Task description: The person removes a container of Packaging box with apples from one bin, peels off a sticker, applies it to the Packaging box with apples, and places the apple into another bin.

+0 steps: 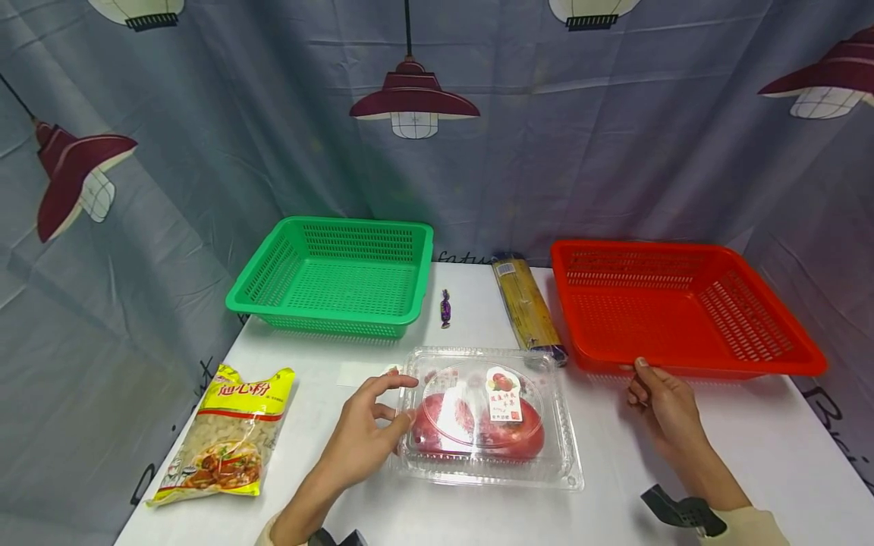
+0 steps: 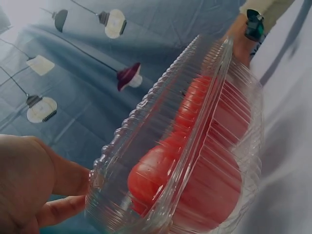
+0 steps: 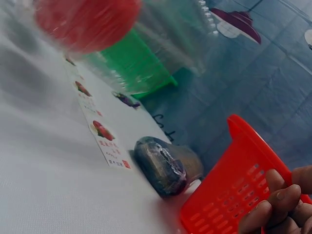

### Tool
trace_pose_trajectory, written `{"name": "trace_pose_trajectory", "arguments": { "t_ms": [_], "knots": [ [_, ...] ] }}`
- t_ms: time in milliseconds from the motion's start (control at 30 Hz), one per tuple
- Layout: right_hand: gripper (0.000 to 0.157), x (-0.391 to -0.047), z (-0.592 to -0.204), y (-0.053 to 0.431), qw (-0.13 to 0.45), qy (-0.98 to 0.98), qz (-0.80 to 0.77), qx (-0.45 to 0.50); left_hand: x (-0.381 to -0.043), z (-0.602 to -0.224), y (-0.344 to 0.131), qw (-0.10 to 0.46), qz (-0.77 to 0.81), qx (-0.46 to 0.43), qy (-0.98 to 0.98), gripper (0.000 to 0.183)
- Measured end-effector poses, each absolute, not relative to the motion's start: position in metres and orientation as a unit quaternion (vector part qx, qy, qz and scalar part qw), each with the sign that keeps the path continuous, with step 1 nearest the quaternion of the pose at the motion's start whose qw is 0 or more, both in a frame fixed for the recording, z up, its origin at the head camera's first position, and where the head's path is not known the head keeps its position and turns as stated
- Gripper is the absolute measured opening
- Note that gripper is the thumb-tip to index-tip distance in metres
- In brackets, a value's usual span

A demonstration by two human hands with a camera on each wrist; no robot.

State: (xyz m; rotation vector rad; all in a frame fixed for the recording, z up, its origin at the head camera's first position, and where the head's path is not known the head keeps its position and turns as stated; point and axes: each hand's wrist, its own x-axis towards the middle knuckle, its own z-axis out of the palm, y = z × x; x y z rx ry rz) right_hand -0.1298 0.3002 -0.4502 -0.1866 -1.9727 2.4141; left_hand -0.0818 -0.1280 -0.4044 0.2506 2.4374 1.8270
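Note:
My left hand (image 1: 372,428) grips the left end of a clear plastic clamshell box (image 1: 563,455), held above the table. Red round fruits (image 2: 209,185) lie inside, and a fruit-picture label (image 1: 505,398) is on its lid. In the left wrist view, the fingers (image 2: 63,209) meet the box's ridged end. My right hand (image 1: 662,406) pinches the front rim of the red plastic basket (image 1: 587,356); the right wrist view shows its curled fingers (image 3: 258,217) against the outer wall. Nothing is visible inside the basket.
A green basket (image 1: 423,288) stands at the back left. Between the baskets lie a purple-wrapped candy (image 1: 445,309) and a pack of noodles (image 1: 526,303). A yellow food bag (image 1: 228,436) lies at the left. A strip of labels (image 3: 90,114) is under the box.

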Motion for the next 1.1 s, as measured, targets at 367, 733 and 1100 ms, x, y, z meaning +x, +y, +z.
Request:
{"name": "trace_pose_trajectory", "arguments": {
  "t_ms": [367, 733, 1100],
  "knots": [
    [0.028, -0.129, -0.452, 0.301, 0.023, -0.627, 0.777, -0.054, -0.100, -0.379, -0.113, 0.038, 0.605, 0.103, 0.789, 0.040],
    [0.030, -0.130, -0.451, 0.298, 0.039, -0.636, 0.769, -0.052, -0.127, -0.361, -0.096, 0.028, 0.609, 0.116, 0.784, 0.039],
    [0.030, -0.129, -0.452, 0.295, 0.053, -0.632, 0.770, -0.062, -0.153, -0.345, -0.070, 0.033, 0.607, 0.127, 0.784, 0.037]
  ]
}}
